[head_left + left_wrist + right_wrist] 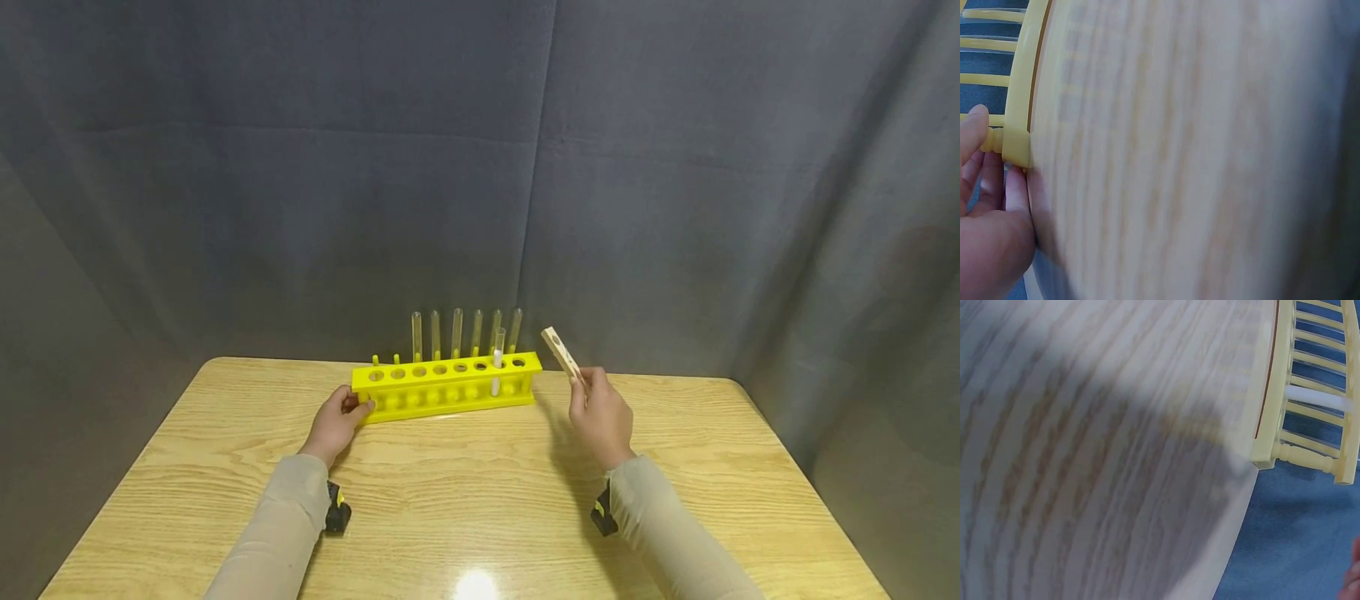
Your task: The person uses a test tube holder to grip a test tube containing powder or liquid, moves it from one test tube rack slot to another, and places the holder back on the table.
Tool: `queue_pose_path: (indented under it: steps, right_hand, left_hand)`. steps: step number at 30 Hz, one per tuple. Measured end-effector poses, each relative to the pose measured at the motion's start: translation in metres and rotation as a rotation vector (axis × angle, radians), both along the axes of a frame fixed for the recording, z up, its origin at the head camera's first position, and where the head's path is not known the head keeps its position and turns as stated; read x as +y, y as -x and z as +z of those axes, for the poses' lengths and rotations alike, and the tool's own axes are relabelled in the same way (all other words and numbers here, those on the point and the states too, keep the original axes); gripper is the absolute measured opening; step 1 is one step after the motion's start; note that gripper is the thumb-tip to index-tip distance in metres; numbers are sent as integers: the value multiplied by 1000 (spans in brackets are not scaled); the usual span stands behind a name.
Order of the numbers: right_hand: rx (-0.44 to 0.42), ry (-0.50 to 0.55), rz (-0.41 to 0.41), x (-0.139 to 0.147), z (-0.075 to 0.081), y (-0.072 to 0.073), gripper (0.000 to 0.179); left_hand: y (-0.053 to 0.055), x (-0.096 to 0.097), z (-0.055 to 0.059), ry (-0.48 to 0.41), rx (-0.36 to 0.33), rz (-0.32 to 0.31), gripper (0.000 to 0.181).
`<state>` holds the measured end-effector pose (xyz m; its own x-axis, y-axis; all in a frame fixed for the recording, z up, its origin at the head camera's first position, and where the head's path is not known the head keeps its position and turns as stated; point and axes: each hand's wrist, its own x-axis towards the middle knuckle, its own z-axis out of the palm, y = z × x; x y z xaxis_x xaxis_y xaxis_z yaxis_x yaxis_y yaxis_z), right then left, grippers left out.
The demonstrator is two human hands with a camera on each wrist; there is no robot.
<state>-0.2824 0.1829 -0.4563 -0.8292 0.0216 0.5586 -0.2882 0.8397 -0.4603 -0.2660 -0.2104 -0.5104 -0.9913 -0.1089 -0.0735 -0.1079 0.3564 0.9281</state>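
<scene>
A yellow test tube rack (442, 410) stands toward the back of the wooden table. My left hand (335, 423) grips its left end, the thumb in front of the end post; the left wrist view shows the thumb and fingers around that end of the rack (1017, 140). In my right hand (604, 419), to the right of the rack, I hold a wooden test tube holder (561, 351) pinched between thumb and fingers, tilted up to the left. A test tube with white contents (497, 359) sits upright in the front row, second hole from the right. The right wrist view catches only fingertips (1352, 581).
Several clear test tubes (457, 329) stand upside down on the pegs behind the holes. Two pegs (397, 359) at the left are bare. A grey curtain (375, 183) hangs right behind the table's back edge. The tabletop (450, 483) stretches between my forearms.
</scene>
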Motion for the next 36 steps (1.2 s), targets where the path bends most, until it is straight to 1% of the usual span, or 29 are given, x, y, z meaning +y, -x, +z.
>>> queue_pose_path:
  steps: [5,10,14,20,26,32,36]
  right_hand:
    - [-56,29,-29,1,-3,1,25]
    - [-147,38,-51,3,-6,1,27]
    - [-216,40,-48,5,-9,0,28]
    - [-243,52,-70,5,-16,1,29]
    - [-289,45,-66,6,-22,0,30]
    - [-350,32,-82,6,-24,0,31]
    - [-382,27,-88,5,-24,0,31]
  left_hand:
    - [1,0,0,-4,2,-1,25]
    - [2,1,1,5,8,0,24]
    - [2,1,1,5,13,-1,24]
    - [1,1,2,0,9,-2,26]
    - [0,2,1,-8,3,0,27]
    - [0,1,0,-16,10,3,24]
    - [-1,1,0,-5,16,7,23]
